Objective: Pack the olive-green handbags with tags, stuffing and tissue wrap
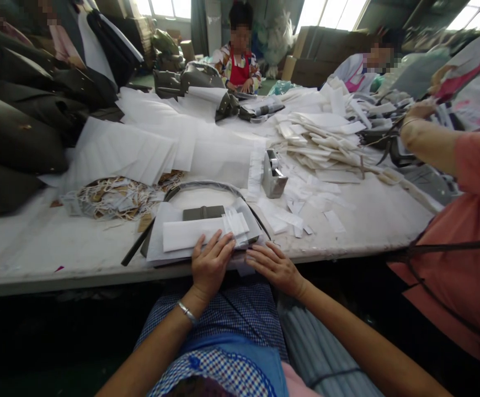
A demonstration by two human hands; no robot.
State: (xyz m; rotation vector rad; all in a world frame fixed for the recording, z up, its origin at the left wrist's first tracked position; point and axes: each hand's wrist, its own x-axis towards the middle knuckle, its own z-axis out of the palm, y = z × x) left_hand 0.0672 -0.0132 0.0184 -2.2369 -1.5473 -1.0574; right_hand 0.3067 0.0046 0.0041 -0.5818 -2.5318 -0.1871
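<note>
A dark grey-green handbag [202, 213] lies at the table's front edge, partly covered by a sheet of white paper. Its strap [207, 184], wrapped in clear film, loops behind it. Across the bag rests a folded white paper strip [184, 236], with several short whitish strips [235, 221] at its right end. My left hand [212, 262] has its fingers stretched out over the strip's near edge. My right hand [275, 267] is open at the bag's lower right corner, fingers extended side by side; whether it touches the bag is unclear.
A grey tape dispenser [275, 179] stands behind the bag. Tags with white strings [116, 198] and paper sheets [128, 146] lie left. White strips are heaped [323, 138] back right. Dark bags [12, 132] pile up far left. A co-worker's arm [430, 138] reaches in from the right.
</note>
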